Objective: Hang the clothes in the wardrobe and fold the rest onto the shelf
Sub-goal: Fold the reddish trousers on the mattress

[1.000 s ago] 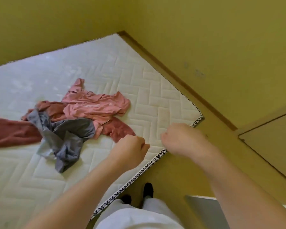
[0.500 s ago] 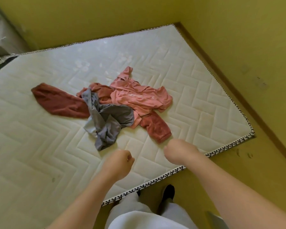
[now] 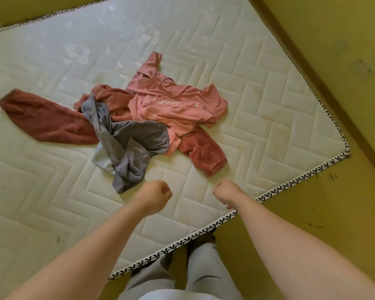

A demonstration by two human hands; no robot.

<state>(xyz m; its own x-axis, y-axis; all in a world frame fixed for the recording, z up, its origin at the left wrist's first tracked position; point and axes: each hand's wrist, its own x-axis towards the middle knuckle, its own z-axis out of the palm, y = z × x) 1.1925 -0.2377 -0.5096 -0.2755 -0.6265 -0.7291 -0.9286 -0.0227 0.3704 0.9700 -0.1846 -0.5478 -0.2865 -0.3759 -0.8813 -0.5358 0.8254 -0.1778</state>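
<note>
A heap of clothes lies in the middle of a white quilted mattress (image 3: 258, 109). A pink T-shirt (image 3: 178, 105) with pale lettering sits on top at the right. Beneath it spreads a dark red fleece garment (image 3: 46, 120), one leg stretching left and another (image 3: 204, 154) pointing toward me. A crumpled grey garment (image 3: 128, 146) lies at the heap's near side. My left hand (image 3: 154, 198) hovers as an empty fist just below the grey garment. My right hand (image 3: 227, 192), also curled and empty, hovers below the red leg. Neither hand touches the clothes.
The mattress lies on a yellowish floor (image 3: 312, 213); its patterned edge (image 3: 182, 241) runs diagonally just in front of my legs (image 3: 195, 269). A yellow wall with a brown skirting (image 3: 325, 87) runs along the mattress's right side. No wardrobe or shelf is in view.
My view has swung left and down, so the heap now sits centred and closer. Both fists stayed curled and moved nearer the clothes.
</note>
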